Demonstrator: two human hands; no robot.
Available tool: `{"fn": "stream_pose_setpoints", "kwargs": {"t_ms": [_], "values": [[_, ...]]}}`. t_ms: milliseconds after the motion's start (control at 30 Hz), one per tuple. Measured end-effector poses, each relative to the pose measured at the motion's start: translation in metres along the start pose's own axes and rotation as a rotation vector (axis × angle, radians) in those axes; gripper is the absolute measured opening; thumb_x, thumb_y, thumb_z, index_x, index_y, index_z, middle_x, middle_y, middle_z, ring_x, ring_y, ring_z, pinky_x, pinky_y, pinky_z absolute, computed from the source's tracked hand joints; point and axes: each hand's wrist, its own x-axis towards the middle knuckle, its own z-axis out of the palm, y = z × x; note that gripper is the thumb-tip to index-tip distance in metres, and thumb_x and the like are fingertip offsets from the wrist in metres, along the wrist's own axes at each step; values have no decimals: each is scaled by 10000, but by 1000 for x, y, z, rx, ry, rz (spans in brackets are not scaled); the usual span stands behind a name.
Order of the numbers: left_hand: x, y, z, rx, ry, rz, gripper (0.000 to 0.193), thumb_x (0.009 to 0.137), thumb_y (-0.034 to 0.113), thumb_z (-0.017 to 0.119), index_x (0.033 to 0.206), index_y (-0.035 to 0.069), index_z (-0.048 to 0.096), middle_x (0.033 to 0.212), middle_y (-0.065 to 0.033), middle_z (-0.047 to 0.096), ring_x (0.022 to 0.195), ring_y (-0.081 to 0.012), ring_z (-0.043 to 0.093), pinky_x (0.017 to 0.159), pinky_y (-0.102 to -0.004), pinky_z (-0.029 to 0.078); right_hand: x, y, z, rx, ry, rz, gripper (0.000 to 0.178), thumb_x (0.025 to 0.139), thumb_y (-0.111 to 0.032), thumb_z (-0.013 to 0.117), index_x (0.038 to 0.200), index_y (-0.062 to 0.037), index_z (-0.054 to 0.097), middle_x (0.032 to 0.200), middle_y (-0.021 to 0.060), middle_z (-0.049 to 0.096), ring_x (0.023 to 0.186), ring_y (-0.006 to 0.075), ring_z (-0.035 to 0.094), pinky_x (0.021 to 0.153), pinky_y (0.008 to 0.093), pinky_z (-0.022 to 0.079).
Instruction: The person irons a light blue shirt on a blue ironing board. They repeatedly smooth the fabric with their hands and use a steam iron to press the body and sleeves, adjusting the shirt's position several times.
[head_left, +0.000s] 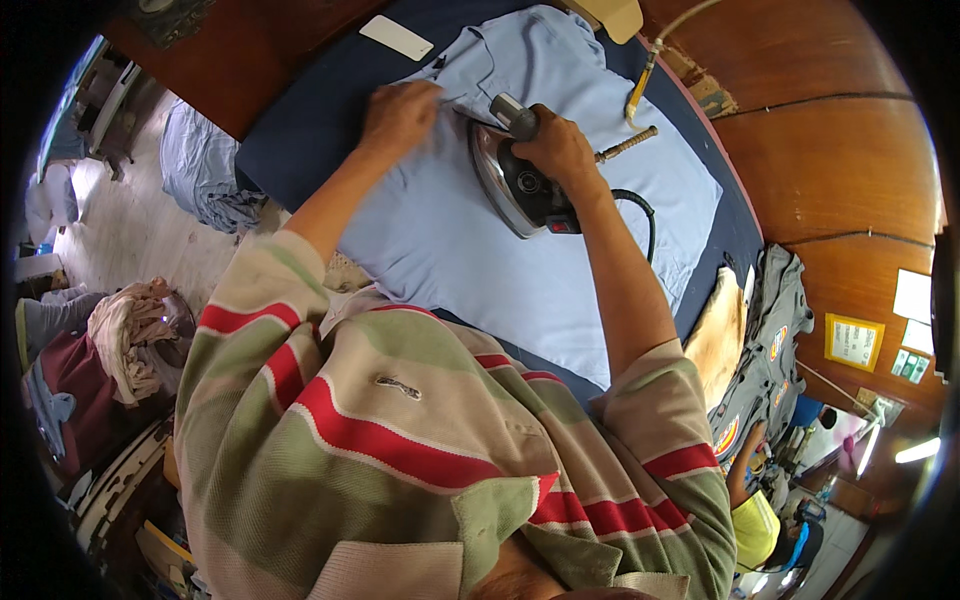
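Observation:
A light blue shirt (430, 230) lies spread over a dark blue padded ironing surface (310, 100). My right hand (558, 148) grips the handle of a steam iron (528, 180) with a dark body and a shiny soleplate edge. The iron rests on the upper part of the shirt, its grey knob-like front piece pointing away from me. Just left of it, my left hand (402, 112) is at the shirt's collar and shoulder area, its fingers bent onto the cloth. The fingertips are partly hidden, but they appear to pinch the fabric.
A white card (397, 38) lies at the far edge. A hose (640, 90) and a black cord (645, 215) run to the iron's right. Wood panelling (830, 170) borders the right side. Clothes piles (130, 340) sit at left; dark garments (765, 350) and another person (757, 525) are at right.

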Motion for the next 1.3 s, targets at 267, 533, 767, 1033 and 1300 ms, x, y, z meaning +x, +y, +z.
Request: {"fn": "stream_pose_setpoints", "kwargs": {"t_ms": [267,533,767,1033,1300], "values": [[-6,-30,-7,221,-54,-531,247,892,332,509,980,116,592,1057,-64,599,1053,-270,538,939,-493,339,28,-35,3,48,-15,74,545,713,-507,609,987,-35,619,870,221,649,872,365,626,768,431,491],[-6,-43,-16,271,-75,-484,232,887,333,507,912,121,600,1029,-81,594,1053,-278,538,934,-470,347,-6,-73,12,-36,-156,-275,527,731,-511,619,953,-33,625,777,216,647,761,370,640,705,444,504],[-77,-3,-34,250,5,-601,277,860,356,529,976,125,628,1331,-53,463,1246,-262,392,999,-524,238,40,-105,30,35,20,-257,567,741,-554,585,902,-11,612,789,229,640,782,380,633,714,451,506],[-117,11,-46,210,-1,-702,271,846,343,555,838,99,674,1410,-55,389,1339,-253,277,1031,-534,178,73,-125,36,15,64,-285,548,762,-536,568,816,0,665,801,245,646,815,380,640,738,440,514],[-121,4,-39,183,134,-681,259,831,326,571,780,94,675,1387,-44,419,1333,-241,289,1036,-531,163,47,-125,35,-123,-81,-470,553,762,-543,568,916,-20,659,840,224,655,820,355,649,753,411,522]]}}
